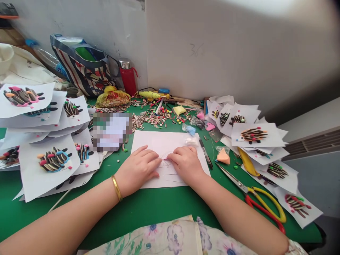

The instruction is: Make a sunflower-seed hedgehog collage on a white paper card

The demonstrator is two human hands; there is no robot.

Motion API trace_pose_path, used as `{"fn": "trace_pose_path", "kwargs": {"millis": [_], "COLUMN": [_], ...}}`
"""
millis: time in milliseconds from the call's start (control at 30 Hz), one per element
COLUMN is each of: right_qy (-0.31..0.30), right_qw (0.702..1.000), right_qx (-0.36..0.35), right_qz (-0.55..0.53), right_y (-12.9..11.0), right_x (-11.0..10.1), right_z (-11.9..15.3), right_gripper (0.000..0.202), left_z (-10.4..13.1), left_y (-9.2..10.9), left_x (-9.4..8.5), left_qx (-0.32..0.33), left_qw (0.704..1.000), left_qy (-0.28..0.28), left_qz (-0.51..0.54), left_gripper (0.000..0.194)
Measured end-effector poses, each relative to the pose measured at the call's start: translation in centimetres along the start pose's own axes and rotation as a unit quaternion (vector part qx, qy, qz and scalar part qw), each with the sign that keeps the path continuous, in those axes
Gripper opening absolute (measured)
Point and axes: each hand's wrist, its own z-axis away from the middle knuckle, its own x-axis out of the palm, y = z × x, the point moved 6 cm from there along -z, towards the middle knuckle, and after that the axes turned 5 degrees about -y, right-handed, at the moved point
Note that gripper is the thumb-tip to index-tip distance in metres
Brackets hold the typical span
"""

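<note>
I see a green tabletop (159, 202) standing close to a pale wall (127, 21), which carries some small dark marks (115, 46). To the right of an upright seam, a smoother panel (172, 67) shows faint handwritten figures (196, 50), the last one unclear. Strong light (260, 5) whitens its upper part, while a dark shadow (313, 79) falls above a light unit with a brown slatted grille (316, 134).

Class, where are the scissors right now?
In the head view, the scissors lie open on the green table, beside the right forearm, below the orange clay packet.
</note>
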Motion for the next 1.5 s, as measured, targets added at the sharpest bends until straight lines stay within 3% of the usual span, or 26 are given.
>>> {"fn": "trace_pose_path", "kwargs": {"millis": [333,833,1100,1500], "right_qy": [0.003,0.032,0.026,0.025], "right_qw": [1.000,0.999,0.999,0.999], "right_qx": [0.003,-0.030,0.019,0.023], "right_qz": [-0.009,0.026,-0.009,-0.034], "right_y": [0.0,-1.0,-0.1,0.2], "right_x": [0.0,0.5,-0.2,-0.2], "right_z": [-0.1,-0.3,-0.3,-0.2], "right_gripper": [0.017,0.016,0.017,0.013], "left_z": [0.1,0.1,0.1,0.1], "left_y": [0.5,0.3,0.1,0.1], "left_x": [0.9,0.8,0.8,0.7], "left_qx": [-0.006,-0.009,-0.007,-0.011], "left_qw": [0.998,0.998,0.998,0.998], "left_qy": [-0.049,-0.058,-0.057,-0.060], "left_qz": [-0.024,-0.015,-0.006,0.002], "left_gripper": [0.034,0.036,0.037,0.039]}}
